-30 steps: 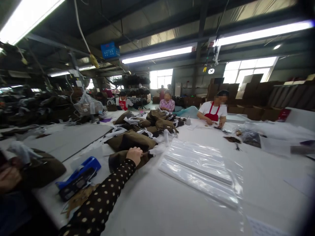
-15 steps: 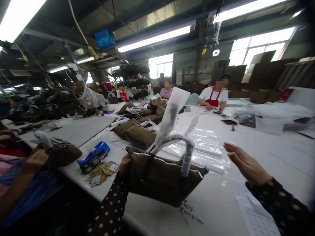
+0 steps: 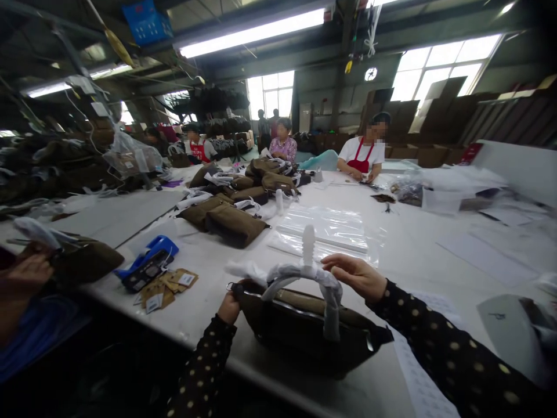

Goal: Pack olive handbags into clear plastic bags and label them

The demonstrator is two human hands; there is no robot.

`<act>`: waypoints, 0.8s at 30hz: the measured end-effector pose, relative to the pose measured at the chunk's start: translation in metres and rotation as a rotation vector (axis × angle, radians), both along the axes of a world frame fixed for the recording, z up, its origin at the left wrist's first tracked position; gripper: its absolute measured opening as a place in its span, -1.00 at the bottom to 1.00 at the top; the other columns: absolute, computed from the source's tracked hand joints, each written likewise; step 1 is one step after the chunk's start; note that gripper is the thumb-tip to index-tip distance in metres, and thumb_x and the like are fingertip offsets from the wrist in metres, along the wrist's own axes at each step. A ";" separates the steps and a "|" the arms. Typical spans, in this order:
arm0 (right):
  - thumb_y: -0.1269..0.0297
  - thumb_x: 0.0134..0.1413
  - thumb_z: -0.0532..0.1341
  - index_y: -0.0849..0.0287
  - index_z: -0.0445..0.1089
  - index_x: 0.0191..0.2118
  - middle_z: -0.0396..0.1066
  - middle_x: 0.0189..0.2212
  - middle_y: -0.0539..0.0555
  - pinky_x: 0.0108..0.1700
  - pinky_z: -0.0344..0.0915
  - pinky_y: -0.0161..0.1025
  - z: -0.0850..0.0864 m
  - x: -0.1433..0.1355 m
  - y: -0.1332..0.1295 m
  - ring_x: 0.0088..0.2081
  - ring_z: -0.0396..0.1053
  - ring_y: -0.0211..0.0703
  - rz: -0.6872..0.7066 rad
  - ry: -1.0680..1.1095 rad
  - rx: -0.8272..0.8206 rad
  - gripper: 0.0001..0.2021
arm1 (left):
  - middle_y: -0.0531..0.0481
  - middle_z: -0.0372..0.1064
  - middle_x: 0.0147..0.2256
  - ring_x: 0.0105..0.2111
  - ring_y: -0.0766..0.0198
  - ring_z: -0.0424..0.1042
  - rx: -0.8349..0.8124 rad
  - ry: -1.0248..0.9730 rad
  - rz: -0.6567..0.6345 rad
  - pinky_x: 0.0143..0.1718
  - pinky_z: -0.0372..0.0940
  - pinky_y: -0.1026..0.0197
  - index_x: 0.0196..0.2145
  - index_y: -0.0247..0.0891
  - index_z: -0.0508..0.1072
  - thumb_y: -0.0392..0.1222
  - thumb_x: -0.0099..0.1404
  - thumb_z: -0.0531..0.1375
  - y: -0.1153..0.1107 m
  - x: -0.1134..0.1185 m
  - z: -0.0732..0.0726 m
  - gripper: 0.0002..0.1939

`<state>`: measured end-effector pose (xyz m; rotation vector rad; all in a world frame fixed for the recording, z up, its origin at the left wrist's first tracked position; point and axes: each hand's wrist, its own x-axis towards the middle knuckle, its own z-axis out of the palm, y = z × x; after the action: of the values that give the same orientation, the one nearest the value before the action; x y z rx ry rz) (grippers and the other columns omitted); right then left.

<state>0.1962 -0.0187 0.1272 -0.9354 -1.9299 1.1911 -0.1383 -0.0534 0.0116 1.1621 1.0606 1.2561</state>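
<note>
A dark olive handbag (image 3: 300, 334) stands tilted at the front of the table, its silver zipper along the top. White wrapping covers its raised handles (image 3: 333, 296). My left hand (image 3: 229, 307) is closed on the bag's left top corner, beside a metal ring. Fingers stretched, my right hand (image 3: 354, 277) is open at the top of the handles; whether the fingertips touch the wrapping I cannot tell. Just left of those fingertips a pale serrated strip (image 3: 308, 247) sticks up.
Clear plastic bags (image 3: 324, 226) lie behind the handbag, and several olive bags (image 3: 235, 220) are piled beyond. To the left are a blue tape dispenser (image 3: 150, 261) and brown tags (image 3: 174, 284). A co-worker's hand (image 3: 30, 273) holds another bag at far left.
My right hand has come left to the handles. The handbag sits lower and tilts differently, and the tall white wrapping sheet above it has dropped down. The camera view has shifted right.
</note>
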 end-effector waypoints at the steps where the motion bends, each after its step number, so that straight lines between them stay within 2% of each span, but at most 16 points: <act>1: -0.09 0.08 0.06 0.21 0.30 -0.11 0.38 -0.34 0.09 -0.25 0.29 -0.22 -0.001 -0.001 -0.005 -0.33 0.33 -0.18 0.011 -0.007 0.007 -0.55 | -0.16 0.37 -0.08 -0.09 -0.05 0.35 0.005 -0.014 -0.062 -0.03 0.22 -0.04 -0.03 -0.26 0.34 -0.08 -0.15 0.40 -0.004 -0.006 0.005 -0.31; 2: -0.11 0.11 0.00 0.20 0.29 -0.09 0.39 -0.34 0.09 -0.26 0.29 -0.21 -0.001 -0.001 -0.012 -0.34 0.33 -0.19 0.020 -0.018 0.010 -0.52 | -0.18 0.34 -0.03 -0.04 -0.10 0.32 0.020 -0.017 -0.139 0.00 0.18 -0.07 0.02 -0.24 0.30 -0.03 -0.19 0.40 -0.008 -0.012 0.010 -0.20; 4: -0.18 0.10 -0.05 0.20 0.29 -0.07 0.39 -0.33 0.09 -0.23 0.28 -0.19 0.001 -0.002 -0.028 -0.31 0.34 -0.15 0.061 -0.036 0.011 -0.45 | -0.23 0.24 0.06 0.05 -0.12 0.23 0.058 0.017 -0.272 0.06 0.10 -0.11 0.13 -0.22 0.17 0.14 -0.10 0.32 -0.011 -0.023 0.022 -0.13; 6: -0.26 -0.07 0.09 0.19 0.28 -0.06 0.39 -0.29 0.09 -0.20 0.29 -0.18 0.002 -0.003 -0.049 -0.26 0.35 -0.07 0.118 -0.046 0.021 -0.37 | -0.26 0.24 0.06 0.08 -0.07 0.21 0.077 0.081 -0.318 0.10 0.03 -0.12 0.18 -0.24 0.08 0.23 0.06 0.18 -0.007 -0.029 0.035 -0.16; 8: -0.19 -0.24 0.27 0.18 0.27 -0.03 0.39 -0.23 0.12 -0.16 0.29 -0.18 0.003 -0.007 -0.073 -0.21 0.35 -0.02 0.117 -0.083 0.084 -0.31 | -0.29 0.30 0.01 0.04 -0.03 0.25 0.061 0.183 -0.300 0.10 0.02 -0.12 0.21 -0.27 0.00 0.21 0.13 0.13 0.000 -0.029 0.048 -0.18; 10: 0.00 -0.16 0.31 0.16 0.26 -0.01 0.38 -0.22 0.14 -0.17 0.29 -0.18 0.003 -0.013 -0.098 -0.21 0.35 -0.03 0.091 -0.147 0.183 -0.42 | -0.29 0.30 0.00 0.00 -0.01 0.30 0.033 0.320 -0.346 0.07 0.07 -0.12 0.22 -0.28 -0.03 0.16 0.14 0.15 0.007 -0.022 0.063 -0.18; 12: 0.12 -0.01 0.22 0.12 0.28 0.00 0.40 -0.25 0.14 -0.17 0.29 -0.15 0.005 -0.018 -0.122 -0.22 0.34 -0.05 0.150 -0.173 0.242 -0.58 | -0.27 0.28 0.01 -0.03 0.01 0.31 0.009 0.472 -0.477 0.02 0.15 -0.08 0.20 -0.25 0.03 0.13 0.13 0.18 0.009 -0.014 0.077 -0.22; 14: 0.11 0.07 0.15 0.09 0.30 0.00 0.42 -0.24 0.14 -0.09 0.27 -0.11 0.007 -0.018 -0.140 -0.19 0.34 -0.05 0.266 -0.144 0.214 -0.63 | -0.22 0.27 0.02 -0.02 0.03 0.29 0.030 0.588 -0.620 0.01 0.18 -0.02 0.15 -0.23 0.14 0.09 0.13 0.18 0.005 -0.007 0.090 -0.31; 16: 0.04 0.08 0.14 0.04 0.31 -0.01 0.40 -0.14 0.14 0.01 0.22 -0.13 0.006 -0.009 -0.148 -0.09 0.32 -0.06 0.310 -0.100 0.115 -0.63 | -0.16 0.24 0.03 0.01 0.04 0.24 0.092 0.684 -0.693 0.05 0.15 0.02 0.08 -0.21 0.25 0.05 0.13 0.19 -0.003 -0.005 0.097 -0.41; 18: 0.01 0.05 0.16 0.03 0.30 -0.01 0.33 -0.03 0.14 0.09 0.17 -0.11 -0.007 0.009 -0.149 0.02 0.26 -0.04 0.165 -0.095 0.023 -0.60 | -0.11 0.24 0.02 0.02 0.06 0.22 0.097 0.736 -0.689 0.04 0.15 0.08 0.02 -0.19 0.32 0.03 0.15 0.17 -0.010 -0.010 0.095 -0.50; 21: -0.04 -0.02 0.18 0.09 0.18 0.08 0.16 0.09 0.23 0.13 0.10 0.06 -0.049 0.034 -0.149 0.12 0.13 0.06 -0.355 -0.134 -0.137 -0.44 | -0.07 0.35 -0.13 -0.12 0.11 0.32 -0.060 0.710 -0.620 -0.10 0.26 0.15 -0.14 -0.21 0.42 0.02 0.15 0.15 -0.016 -0.020 0.078 -0.64; 23: -0.12 -0.09 0.18 0.13 0.02 0.17 0.04 0.15 0.33 0.04 0.18 0.16 -0.082 0.037 -0.156 0.11 0.13 0.16 -0.636 -0.113 -0.405 -0.26 | -0.07 0.38 -0.22 -0.18 0.10 0.35 -0.155 0.655 -0.482 -0.16 0.30 0.14 -0.20 -0.22 0.43 -0.02 0.06 0.24 -0.021 -0.023 0.061 -0.65; 24: -0.17 -0.11 0.16 0.13 -0.07 0.21 0.00 0.17 0.37 -0.06 0.26 0.18 -0.097 0.033 -0.162 0.07 0.19 0.21 -0.712 -0.063 -0.591 -0.19 | -0.09 0.38 -0.21 -0.17 0.06 0.35 -0.176 0.620 -0.390 -0.17 0.30 0.13 -0.18 -0.22 0.43 -0.05 -0.01 0.29 -0.023 -0.023 0.053 -0.59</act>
<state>0.2290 -0.1808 0.0306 -1.7889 -1.0944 1.2869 -0.1616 -0.0766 0.0647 1.5734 1.2747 0.4889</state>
